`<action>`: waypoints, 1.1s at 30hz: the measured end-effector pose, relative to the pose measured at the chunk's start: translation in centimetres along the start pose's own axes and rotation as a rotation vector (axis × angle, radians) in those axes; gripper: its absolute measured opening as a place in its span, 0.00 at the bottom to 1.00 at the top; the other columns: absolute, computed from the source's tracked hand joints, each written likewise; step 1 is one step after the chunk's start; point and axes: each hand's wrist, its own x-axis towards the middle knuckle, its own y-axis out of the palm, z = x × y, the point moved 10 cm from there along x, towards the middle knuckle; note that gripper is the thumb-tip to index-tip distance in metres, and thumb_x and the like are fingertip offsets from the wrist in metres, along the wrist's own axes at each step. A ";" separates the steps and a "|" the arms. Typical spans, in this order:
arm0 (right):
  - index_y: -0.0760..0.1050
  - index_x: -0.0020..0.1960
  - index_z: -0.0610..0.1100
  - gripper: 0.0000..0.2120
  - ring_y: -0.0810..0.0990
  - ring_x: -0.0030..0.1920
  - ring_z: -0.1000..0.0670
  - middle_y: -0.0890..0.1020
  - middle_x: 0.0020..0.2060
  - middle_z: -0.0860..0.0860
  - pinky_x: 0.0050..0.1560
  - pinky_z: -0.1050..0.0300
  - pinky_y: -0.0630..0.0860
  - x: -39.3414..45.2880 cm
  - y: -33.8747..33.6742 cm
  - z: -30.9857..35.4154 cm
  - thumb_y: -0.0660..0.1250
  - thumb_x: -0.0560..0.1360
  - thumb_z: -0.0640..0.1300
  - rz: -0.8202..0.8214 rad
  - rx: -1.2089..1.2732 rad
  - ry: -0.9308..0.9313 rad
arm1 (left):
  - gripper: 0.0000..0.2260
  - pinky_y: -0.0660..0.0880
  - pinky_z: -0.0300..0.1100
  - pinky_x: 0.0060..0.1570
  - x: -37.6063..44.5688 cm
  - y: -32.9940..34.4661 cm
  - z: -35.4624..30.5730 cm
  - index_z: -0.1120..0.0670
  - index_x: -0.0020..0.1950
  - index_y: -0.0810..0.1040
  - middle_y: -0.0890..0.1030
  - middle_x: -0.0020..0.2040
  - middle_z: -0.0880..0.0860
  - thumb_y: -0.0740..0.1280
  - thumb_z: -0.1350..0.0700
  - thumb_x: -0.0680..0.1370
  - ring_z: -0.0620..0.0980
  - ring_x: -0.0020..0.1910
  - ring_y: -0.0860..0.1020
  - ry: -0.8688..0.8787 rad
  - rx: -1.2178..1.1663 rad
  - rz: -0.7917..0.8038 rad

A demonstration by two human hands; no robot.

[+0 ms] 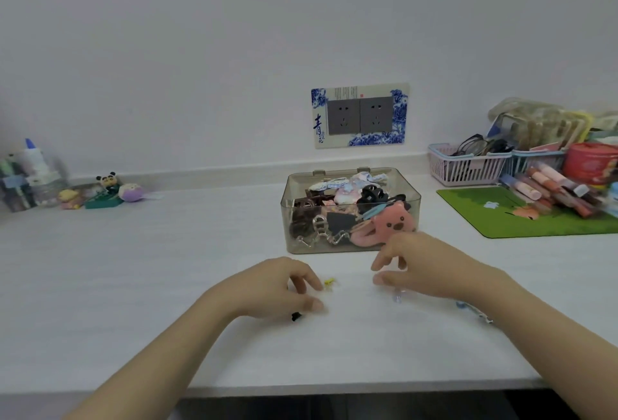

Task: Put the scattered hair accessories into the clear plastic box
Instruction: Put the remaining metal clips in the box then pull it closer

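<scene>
Fingers on the left hand [284, 286] hang loosely curled, holding nothing, over a yellow clip [329, 283] and a black clip [296, 316]; right hand [421, 265] likewise, above a clear clip [398, 296]. A blue clip [473, 311] makes four, probably light and slippery, so pinch the sides. Clear plastic box [351, 212] sits just behind.

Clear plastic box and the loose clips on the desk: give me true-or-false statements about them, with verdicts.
1. The clear plastic box already holds accessories, a pink animal clip among them. True.
2. A lid covers the box. False: it is open on top.
3. A small yellow clip lies by the left hand. True.
4. The right hand is inside the box. False: it hangs in front of it.
5. The green mat lies left of the box. False: right.
</scene>
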 end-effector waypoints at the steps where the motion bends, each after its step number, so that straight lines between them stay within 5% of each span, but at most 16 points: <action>1: 0.78 0.54 0.55 0.14 0.70 0.38 0.65 0.76 0.47 0.58 0.45 0.64 0.68 -0.5 0.6 -0.4 0.67 0.71 0.57 0.034 -0.032 0.027 | 0.16 0.68 0.32 0.40 -0.2 0.2 0.1 0.43 0.57 0.78 0.76 0.49 0.42 0.71 0.43 0.71 0.39 0.39 0.74 -0.001 0.001 0.006; 5: 0.77 0.57 0.55 0.17 0.69 0.38 0.64 0.75 0.50 0.57 0.48 0.63 0.71 -1.8 1.5 -0.8 0.69 0.70 0.57 0.101 -0.013 0.062 | 0.11 0.71 0.33 0.42 -0.1 0.2 0.5 0.44 0.51 0.80 0.76 0.45 0.43 0.73 0.51 0.70 0.40 0.37 0.74 -0.005 -0.060 -0.070; 8: 0.78 0.55 0.53 0.13 0.70 0.37 0.64 0.75 0.47 0.57 0.41 0.70 0.69 -1.9 1.8 -0.9 0.70 0.71 0.52 0.078 0.046 0.077 | 0.10 0.72 0.33 0.42 0.2 0.1 0.7 0.43 0.48 0.79 0.77 0.42 0.44 0.73 0.55 0.70 0.40 0.36 0.75 -0.008 -0.135 -0.144; 14: 0.80 0.48 0.53 0.08 0.74 0.36 0.60 0.77 0.39 0.59 0.38 0.71 0.69 -1.7 1.7 -1.6 0.71 0.70 0.47 -0.017 0.187 0.111 | 0.11 0.70 0.30 0.44 1.1 -1.1 -0.5 0.46 0.53 0.80 0.74 0.44 0.44 0.73 0.53 0.71 0.43 0.43 0.75 0.047 -0.194 -0.343; 19: 0.80 0.49 0.53 0.09 0.76 0.37 0.59 0.80 0.43 0.56 0.40 0.70 0.70 -1.5 2.0 -1.9 0.71 0.70 0.44 -0.013 0.236 0.101 | 0.08 0.72 0.35 0.46 2.3 -0.4 -2.3 0.51 0.52 0.84 0.75 0.41 0.41 0.71 0.54 0.74 0.43 0.42 0.76 0.109 -0.093 -0.288; 22: 0.80 0.52 0.52 0.11 0.76 0.38 0.59 0.79 0.43 0.57 0.42 0.71 0.70 -1.7 2.1 -2.1 0.70 0.70 0.42 -0.005 0.245 0.104 | 0.08 0.69 0.26 0.40 2.8 -0.3 -2.3 0.50 0.52 0.84 0.76 0.42 0.42 0.70 0.54 0.74 0.38 0.39 0.75 0.103 -0.088 -0.288; 26: 0.77 0.43 0.59 0.13 0.77 0.38 0.58 0.78 0.42 0.58 0.41 0.73 0.71 -1.7 1.9 -2.3 0.72 0.69 0.41 -0.029 0.314 0.101 | 0.08 0.67 0.23 0.36 3.3 -0.3 -1.5 0.48 0.51 0.84 0.78 0.40 0.41 0.73 0.55 0.72 0.37 0.37 0.74 0.055 -0.176 -0.286; 33: 0.78 0.37 0.56 0.13 0.80 0.34 0.60 0.81 0.34 0.57 0.38 0.71 0.74 -1.6 1.2 -2.6 0.70 0.70 0.37 -0.079 0.454 0.124 | 0.11 0.71 0.32 0.41 4.2 0.0 -1.7 0.49 0.53 0.84 0.81 0.45 0.49 0.74 0.58 0.71 0.42 0.38 0.76 0.023 -0.214 -0.250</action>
